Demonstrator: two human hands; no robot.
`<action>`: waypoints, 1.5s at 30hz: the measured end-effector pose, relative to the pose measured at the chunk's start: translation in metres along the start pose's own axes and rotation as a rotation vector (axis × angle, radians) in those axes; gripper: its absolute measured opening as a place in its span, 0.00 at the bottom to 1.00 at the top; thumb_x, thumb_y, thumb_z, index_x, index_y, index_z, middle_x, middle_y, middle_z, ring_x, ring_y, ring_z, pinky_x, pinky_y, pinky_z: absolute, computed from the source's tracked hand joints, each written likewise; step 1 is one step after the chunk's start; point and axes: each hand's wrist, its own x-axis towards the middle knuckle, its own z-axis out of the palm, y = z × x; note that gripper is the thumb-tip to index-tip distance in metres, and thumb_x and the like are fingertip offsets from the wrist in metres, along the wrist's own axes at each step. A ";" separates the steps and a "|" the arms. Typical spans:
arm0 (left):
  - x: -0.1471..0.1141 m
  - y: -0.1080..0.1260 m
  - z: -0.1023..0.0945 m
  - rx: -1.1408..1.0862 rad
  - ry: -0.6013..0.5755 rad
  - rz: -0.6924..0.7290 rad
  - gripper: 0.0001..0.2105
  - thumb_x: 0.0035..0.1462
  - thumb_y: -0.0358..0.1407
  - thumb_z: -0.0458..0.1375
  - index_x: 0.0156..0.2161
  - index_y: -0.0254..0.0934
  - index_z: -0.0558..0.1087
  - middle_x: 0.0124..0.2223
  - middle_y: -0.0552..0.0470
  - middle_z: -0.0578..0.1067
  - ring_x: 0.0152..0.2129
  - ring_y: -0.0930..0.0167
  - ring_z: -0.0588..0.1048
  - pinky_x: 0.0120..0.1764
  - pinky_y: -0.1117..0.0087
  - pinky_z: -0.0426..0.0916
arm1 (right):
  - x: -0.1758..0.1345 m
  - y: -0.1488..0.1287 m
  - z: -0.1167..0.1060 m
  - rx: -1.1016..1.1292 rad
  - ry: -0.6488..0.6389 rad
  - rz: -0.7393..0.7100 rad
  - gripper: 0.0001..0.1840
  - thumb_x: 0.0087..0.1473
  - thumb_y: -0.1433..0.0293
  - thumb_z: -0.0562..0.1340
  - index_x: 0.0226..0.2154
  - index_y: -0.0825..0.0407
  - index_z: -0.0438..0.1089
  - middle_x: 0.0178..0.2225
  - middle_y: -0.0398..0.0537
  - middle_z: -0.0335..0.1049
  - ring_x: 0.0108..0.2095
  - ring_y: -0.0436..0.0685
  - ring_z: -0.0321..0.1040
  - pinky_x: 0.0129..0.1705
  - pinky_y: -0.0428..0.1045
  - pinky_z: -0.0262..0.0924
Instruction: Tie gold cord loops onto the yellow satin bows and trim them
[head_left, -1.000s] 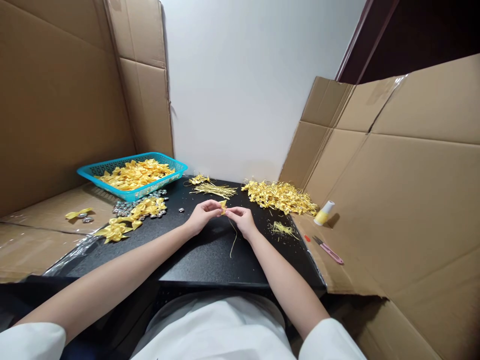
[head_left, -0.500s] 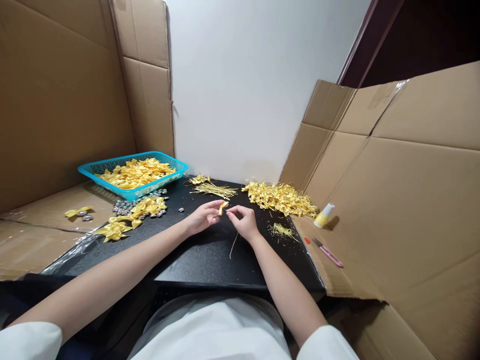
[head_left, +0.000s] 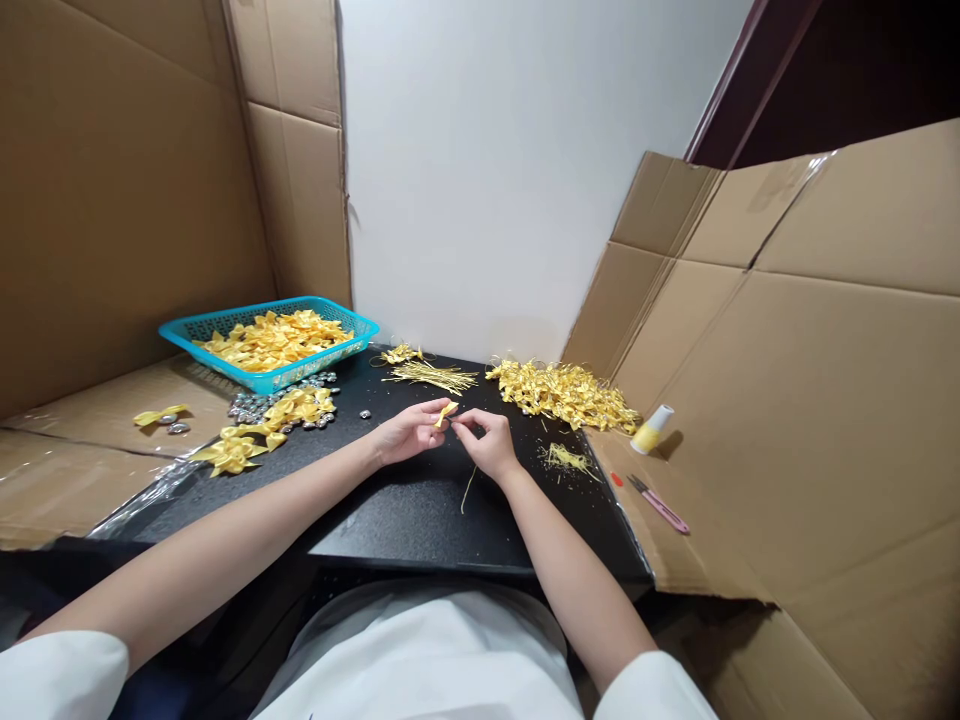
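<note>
I have the left hand [head_left: 409, 435] grasping a small yellow bow [head_left: 447, 412] between its fingertips, over the middle of the black table [head_left: 405, 525]. The right hand [head_left: 489, 442] is just right of the bow, thumb and finger drawn together; a thin thread [head_left: 468, 492] hangs below it, but I cannot tell from here whether those fingers grip it or something smaller. On the far left I see a blue basket [head_left: 264, 382] tilted slightly and heaped with yellow ribbons [head_left: 277, 340]. Nearer, loose bows [head_left: 232, 450] lie beside metal studs [head_left: 251, 408], with one stud lying apart toward the hands. At the far middle there is a bundle of gold ties [head_left: 435, 377], and right of it a big yellow pile [head_left: 562, 392]. Near that pile, on the right, are thread scraps [head_left: 568, 459], then a spool [head_left: 652, 429] and pink snips [head_left: 660, 504] on the cardboard [head_left: 682, 570].
</note>
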 end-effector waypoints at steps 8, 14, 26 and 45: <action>0.000 -0.001 -0.004 -0.024 -0.016 -0.013 0.16 0.40 0.23 0.67 0.38 0.35 0.76 0.36 0.51 0.75 0.26 0.78 0.70 0.28 0.77 0.64 | 0.000 0.003 0.001 0.002 0.011 -0.021 0.08 0.50 0.69 0.60 0.27 0.51 0.76 0.25 0.46 0.75 0.26 0.53 0.69 0.33 0.47 0.63; 0.000 0.000 -0.004 -0.022 -0.031 -0.015 0.16 0.40 0.23 0.67 0.38 0.36 0.76 0.36 0.51 0.75 0.26 0.77 0.70 0.27 0.77 0.64 | 0.000 0.002 0.000 -0.017 0.005 -0.002 0.08 0.50 0.69 0.60 0.27 0.51 0.76 0.25 0.45 0.75 0.26 0.53 0.68 0.34 0.48 0.63; 0.000 -0.001 -0.003 -0.012 -0.015 -0.025 0.16 0.38 0.22 0.68 0.36 0.36 0.77 0.34 0.52 0.75 0.26 0.76 0.71 0.27 0.77 0.64 | -0.002 0.001 0.003 -0.013 0.005 -0.023 0.09 0.51 0.68 0.60 0.28 0.50 0.76 0.25 0.45 0.74 0.26 0.53 0.68 0.34 0.47 0.63; 0.000 -0.001 -0.006 0.011 -0.036 -0.005 0.16 0.39 0.24 0.68 0.36 0.38 0.76 0.35 0.53 0.75 0.26 0.77 0.70 0.26 0.77 0.61 | -0.001 0.000 0.001 -0.010 0.013 -0.009 0.08 0.50 0.69 0.60 0.27 0.50 0.77 0.25 0.45 0.75 0.26 0.53 0.68 0.34 0.48 0.63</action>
